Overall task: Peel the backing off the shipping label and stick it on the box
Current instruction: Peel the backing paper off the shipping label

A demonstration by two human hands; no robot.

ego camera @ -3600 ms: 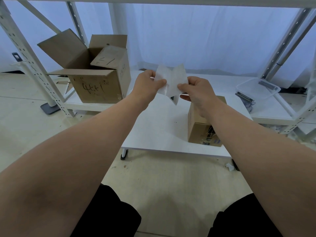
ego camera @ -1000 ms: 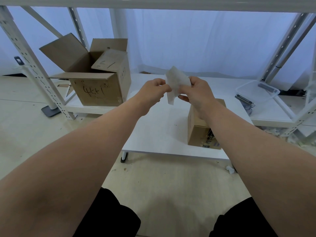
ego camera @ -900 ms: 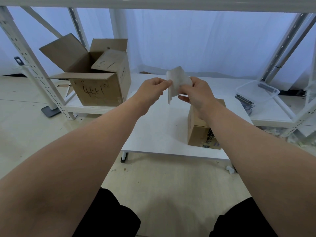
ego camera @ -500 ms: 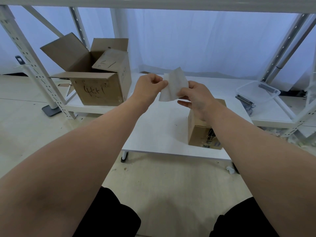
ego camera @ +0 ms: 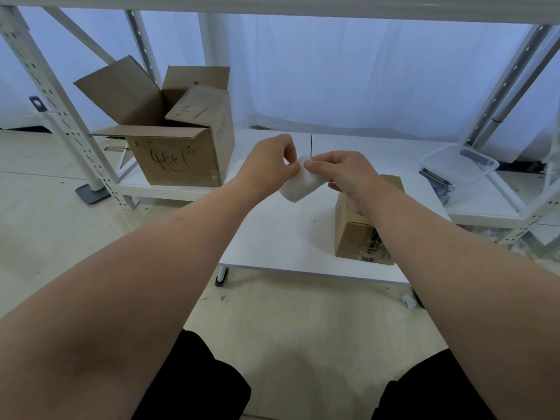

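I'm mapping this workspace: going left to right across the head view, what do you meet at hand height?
open cardboard box → left hand → shipping label → right hand → clear plastic tub

Soft, bluish daylight comes through the white curtain [ego camera: 348, 74] at the back. The scene is bright and even. A faint shadow lies on the worktop [ego camera: 272, 237] beside the box [ego camera: 351, 241]. The shelf posts [ego camera: 57, 95] lean and bend at the edges. The label [ego camera: 298, 184] looks a little blurry.
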